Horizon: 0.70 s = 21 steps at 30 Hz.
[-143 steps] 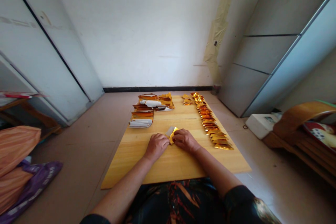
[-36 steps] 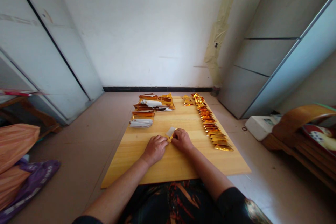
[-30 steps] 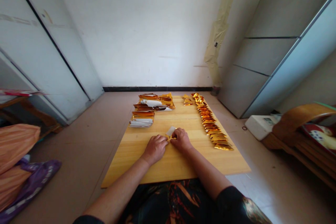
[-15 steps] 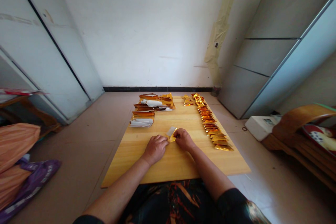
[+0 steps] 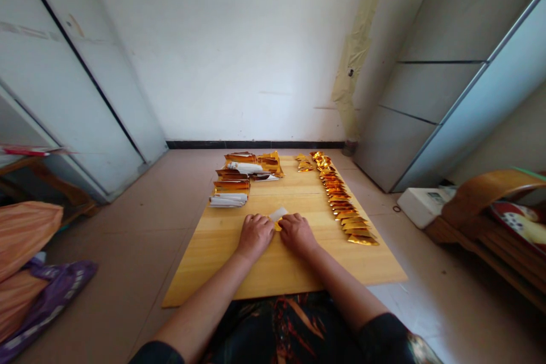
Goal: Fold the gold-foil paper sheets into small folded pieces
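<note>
In the head view, the sheet (image 5: pixel 278 214) lies near the middle of the surface (image 5: pixel 277 276), between the fingertips of the left hand (image 5: pixel 256 235) and the right hand (image 5: pixel 297 233). Its matte white part projects past the fingertips toward the far edge; a glossy gold part shows in the narrow gap between the hands. The left fingers are close together and slightly curled, tips at the sheet's left side; the right fingers are bunched and bent at its right side. Whether either set pinches the sheet cannot be told.

The surface is smooth, pale yellow wood with straight grain. Along its right edge, up to the far right corner, runs a row of folds (image 5: pixel 339 199): shiny gold, pointed, overlapping. A small cluster (image 5: pixel 303 163) of similar pieces lies near the far edge. Toward the far left corner stand gold stacks (image 5: pixel 232 186), curved and reflective, with a white stack (image 5: pixel 228 200) just beside, by the left edge.
</note>
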Tool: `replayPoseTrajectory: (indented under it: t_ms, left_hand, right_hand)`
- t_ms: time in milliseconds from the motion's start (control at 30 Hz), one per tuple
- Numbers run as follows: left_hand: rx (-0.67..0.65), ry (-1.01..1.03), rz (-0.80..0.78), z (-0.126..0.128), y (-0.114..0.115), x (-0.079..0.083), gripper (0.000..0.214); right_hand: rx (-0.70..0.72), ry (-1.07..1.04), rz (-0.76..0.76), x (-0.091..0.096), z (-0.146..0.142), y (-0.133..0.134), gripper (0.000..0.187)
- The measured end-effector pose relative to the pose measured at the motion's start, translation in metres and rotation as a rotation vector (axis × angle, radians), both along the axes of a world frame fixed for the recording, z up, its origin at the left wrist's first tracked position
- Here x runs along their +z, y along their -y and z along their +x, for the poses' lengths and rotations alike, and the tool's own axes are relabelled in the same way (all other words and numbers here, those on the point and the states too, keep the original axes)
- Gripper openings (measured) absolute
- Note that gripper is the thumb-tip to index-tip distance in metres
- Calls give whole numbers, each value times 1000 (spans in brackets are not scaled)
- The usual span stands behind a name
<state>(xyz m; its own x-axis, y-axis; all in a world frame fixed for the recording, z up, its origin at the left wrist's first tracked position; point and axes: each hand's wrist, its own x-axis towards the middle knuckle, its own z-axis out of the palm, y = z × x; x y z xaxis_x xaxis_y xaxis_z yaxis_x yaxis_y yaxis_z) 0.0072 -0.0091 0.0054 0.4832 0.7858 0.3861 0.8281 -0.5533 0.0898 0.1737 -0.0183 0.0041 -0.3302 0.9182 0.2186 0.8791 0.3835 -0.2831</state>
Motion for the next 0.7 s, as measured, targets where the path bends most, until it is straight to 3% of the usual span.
replayPoseTrajectory:
  t_ms: [267, 533, 700]
  left_hand:
    - [0, 54, -61, -13, -4, -1, 17]
    - [-96, 73, -58, -18, -12, -20, 21]
    - [-91, 56, -88, -18, -3, -16, 21]
  right_hand:
    - [122, 83, -44, 13, -8, 14, 12]
    - [283, -79, -12, -1, 17, 3, 16]
    - [292, -119, 15, -3, 25, 2, 10]
